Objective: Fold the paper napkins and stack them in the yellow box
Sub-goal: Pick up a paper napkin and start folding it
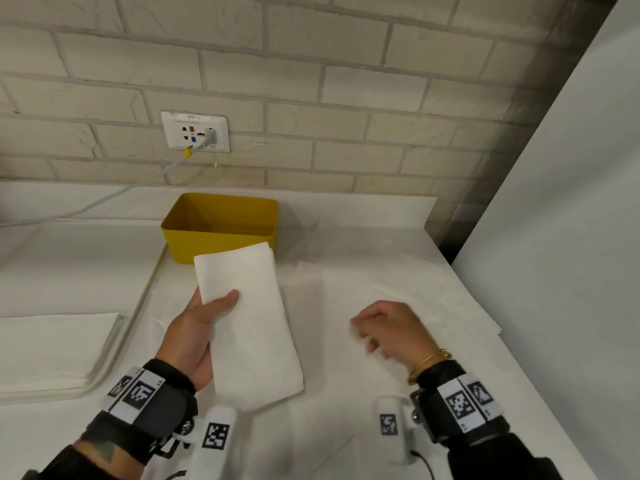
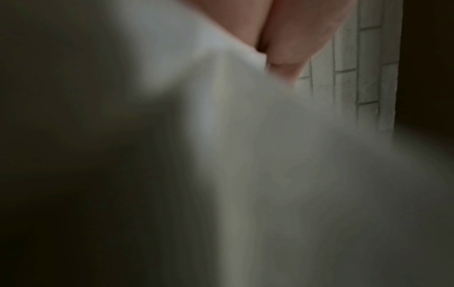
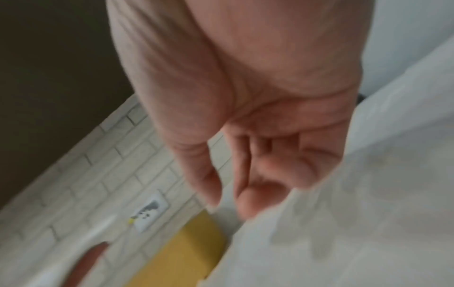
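My left hand holds a folded white napkin by its left edge, thumb on top and fingers underneath. The napkin is a long rectangle lifted above the table, its far end just in front of the yellow box. The box stands open near the wall, and I see nothing inside it. In the left wrist view the napkin fills the frame below my fingers. My right hand hangs loosely curled and holds nothing, over flat white sheets. The right wrist view shows its fingers beside a sheet and the box.
A stack of unfolded napkins lies at the left of the table. A wall socket with a white cable sits on the brick wall behind the box. A white panel closes off the right side.
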`<action>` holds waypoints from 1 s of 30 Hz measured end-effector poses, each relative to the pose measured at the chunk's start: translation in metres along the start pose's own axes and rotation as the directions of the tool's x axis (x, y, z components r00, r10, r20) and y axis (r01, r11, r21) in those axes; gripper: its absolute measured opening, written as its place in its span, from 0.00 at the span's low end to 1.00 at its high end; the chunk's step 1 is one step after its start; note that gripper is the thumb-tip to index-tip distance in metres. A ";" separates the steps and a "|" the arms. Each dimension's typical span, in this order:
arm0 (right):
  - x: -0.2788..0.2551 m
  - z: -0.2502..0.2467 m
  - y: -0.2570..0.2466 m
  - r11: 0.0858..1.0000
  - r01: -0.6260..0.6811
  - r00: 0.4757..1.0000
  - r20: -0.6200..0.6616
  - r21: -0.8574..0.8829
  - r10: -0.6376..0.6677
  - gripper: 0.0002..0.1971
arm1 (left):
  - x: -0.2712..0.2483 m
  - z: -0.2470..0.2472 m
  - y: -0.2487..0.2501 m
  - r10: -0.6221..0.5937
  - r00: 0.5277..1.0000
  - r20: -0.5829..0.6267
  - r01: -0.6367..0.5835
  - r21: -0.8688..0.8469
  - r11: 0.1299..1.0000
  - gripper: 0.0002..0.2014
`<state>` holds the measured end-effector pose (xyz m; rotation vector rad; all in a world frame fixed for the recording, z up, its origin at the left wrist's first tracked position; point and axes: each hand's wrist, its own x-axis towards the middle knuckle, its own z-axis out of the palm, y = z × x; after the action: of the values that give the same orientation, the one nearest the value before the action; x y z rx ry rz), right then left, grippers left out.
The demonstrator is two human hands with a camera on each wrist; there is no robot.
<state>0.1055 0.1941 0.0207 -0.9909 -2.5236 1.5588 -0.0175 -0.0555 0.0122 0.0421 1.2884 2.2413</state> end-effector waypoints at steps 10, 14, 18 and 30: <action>0.022 -0.002 0.039 0.995 -0.086 0.976 -0.202 -0.047 0.075 0.10 | -0.003 -0.005 -0.003 -0.046 0.998 -0.033 0.048 0.052 0.998 0.17; 0.025 -0.005 0.034 0.998 -0.044 0.955 -0.293 0.033 0.052 0.06 | -0.003 -0.006 -0.001 -0.046 0.998 -0.034 0.048 0.050 0.998 0.17; 0.036 -0.002 0.028 0.994 -0.074 0.956 -0.279 0.079 0.093 0.12 | -0.004 -0.004 -0.002 -0.060 0.998 -0.032 0.062 0.051 0.997 0.17; 0.090 -0.016 0.008 0.958 -0.184 0.964 -0.148 0.221 0.219 0.19 | -0.006 -0.006 -0.004 -0.071 0.997 -0.038 0.073 0.061 0.995 0.22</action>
<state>0.0431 0.2554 -0.0052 -1.3236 -2.1551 1.6612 -0.0126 -0.0610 0.0073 -0.0211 1.3570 2.1503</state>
